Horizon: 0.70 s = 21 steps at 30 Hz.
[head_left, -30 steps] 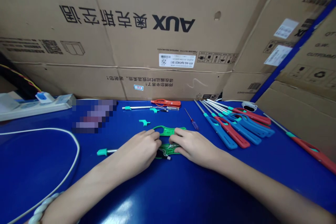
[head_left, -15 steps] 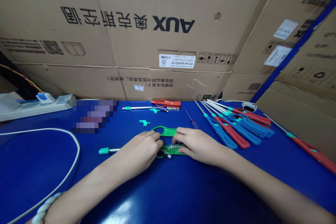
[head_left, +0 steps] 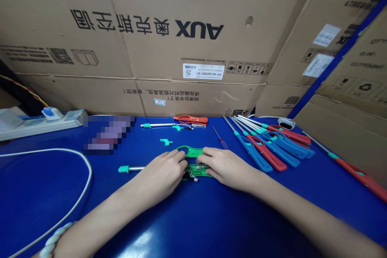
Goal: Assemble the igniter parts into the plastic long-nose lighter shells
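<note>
- Left hand [head_left: 163, 173] pinches the green shell [head_left: 196, 171], which lies on the table [head_left: 211, 217] between both hands.
- Right hand [head_left: 225, 167] curls its fingers down over the other end.
- Light, even pressure should hold its wires seated.

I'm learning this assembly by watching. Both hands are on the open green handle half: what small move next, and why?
Probably press the wire down into the open half, held between the left hand and right hand: the wire loops out over its near edge. The second half lies just behind and likely would not seat over a stray wire.
</note>
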{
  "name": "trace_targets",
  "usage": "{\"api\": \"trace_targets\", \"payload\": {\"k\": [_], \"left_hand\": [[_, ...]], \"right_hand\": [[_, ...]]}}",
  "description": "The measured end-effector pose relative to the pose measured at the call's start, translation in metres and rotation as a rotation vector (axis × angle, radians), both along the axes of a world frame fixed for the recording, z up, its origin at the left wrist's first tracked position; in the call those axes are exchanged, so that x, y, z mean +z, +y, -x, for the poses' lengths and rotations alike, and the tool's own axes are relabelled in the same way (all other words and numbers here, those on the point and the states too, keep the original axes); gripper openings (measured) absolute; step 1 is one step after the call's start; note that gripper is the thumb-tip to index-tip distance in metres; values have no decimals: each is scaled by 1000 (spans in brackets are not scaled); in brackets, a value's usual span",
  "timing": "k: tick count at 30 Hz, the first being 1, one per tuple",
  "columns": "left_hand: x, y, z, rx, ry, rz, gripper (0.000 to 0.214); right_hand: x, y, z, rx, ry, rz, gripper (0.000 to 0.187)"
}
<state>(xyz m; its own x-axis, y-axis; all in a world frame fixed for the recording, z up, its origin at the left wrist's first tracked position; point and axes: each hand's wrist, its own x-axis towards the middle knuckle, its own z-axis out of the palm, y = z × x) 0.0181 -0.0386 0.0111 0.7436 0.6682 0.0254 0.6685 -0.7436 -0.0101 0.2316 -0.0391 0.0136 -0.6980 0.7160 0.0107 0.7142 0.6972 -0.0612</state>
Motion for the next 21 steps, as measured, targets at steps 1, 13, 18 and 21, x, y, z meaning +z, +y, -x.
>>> {"api": "trace_targets", "payload": {"k": [1,13,18,21], "left_hand": [[0,0,0,2,-8,1,19],[3,-1,-2,3,-15,15,19],[3,-2,-1,12,-15,17,17],[3,-2,-1,6,-34,17,17]], "right_hand": [[0,1,-1,-5,-1,-5,19],[17,11,-14,-34,319,254,14],[21,15,-22,-54,308,246,13],[20,14,-23,-82,240,271,9]]}}
